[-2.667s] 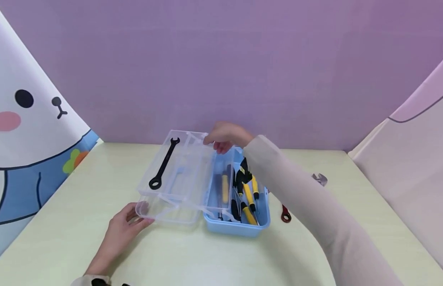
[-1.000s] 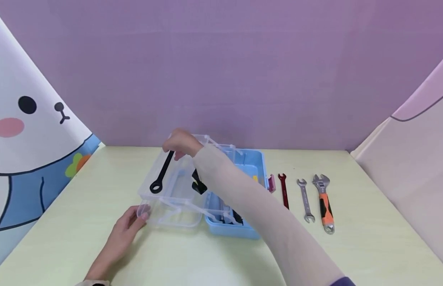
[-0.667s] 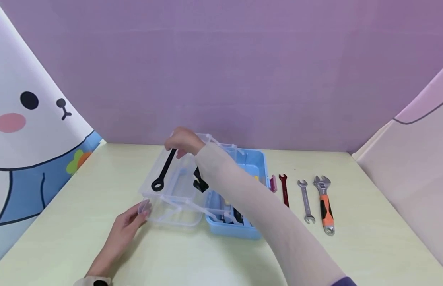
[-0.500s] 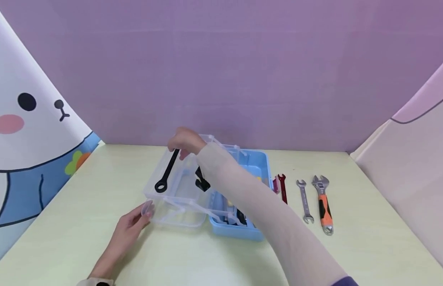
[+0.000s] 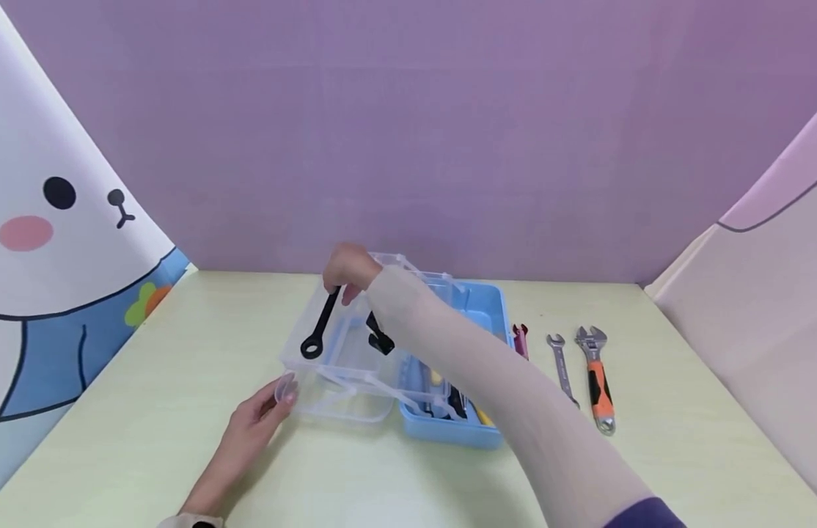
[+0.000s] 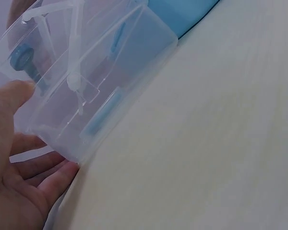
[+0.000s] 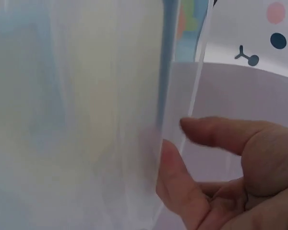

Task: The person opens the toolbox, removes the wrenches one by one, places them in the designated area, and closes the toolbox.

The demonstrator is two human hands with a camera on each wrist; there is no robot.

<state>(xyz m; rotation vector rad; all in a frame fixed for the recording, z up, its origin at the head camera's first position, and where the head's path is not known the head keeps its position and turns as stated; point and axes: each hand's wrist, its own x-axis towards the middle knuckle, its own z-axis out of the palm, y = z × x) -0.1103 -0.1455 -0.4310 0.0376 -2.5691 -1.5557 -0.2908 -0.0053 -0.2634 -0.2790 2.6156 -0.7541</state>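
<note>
A toolbox with a blue base [image 5: 451, 436] stands opened out, its clear plastic lid and trays [image 5: 342, 411] spread to the left. A black combination wrench [image 5: 321, 328] lies in the upper clear tray. My left hand [image 5: 251, 429] grips the near left corner of the clear plastic; in the left wrist view its thumb [image 6: 21, 93] lies on one side and the fingers below. At the far side, my right hand [image 5: 349, 270] covers the wrench's upper end. In the right wrist view, this hand [image 7: 245, 167] pinches the edge of a clear wall.
Right of the base lie a red wrench [image 5: 521, 341], a silver wrench [image 5: 560, 361] and an adjustable wrench [image 5: 600, 385] with an orange-black handle. A pink latch sits by the base. Yellow-black handled tools in the base are largely hidden by the right sleeve [image 5: 488, 374]. A purple cloth [image 5: 408, 147] hangs behind.
Earlier my right hand moved left from above the base to the clear tray's far end. Since then the toolbox has slid rightward with both hands, and its latch now overlaps the red wrench.
</note>
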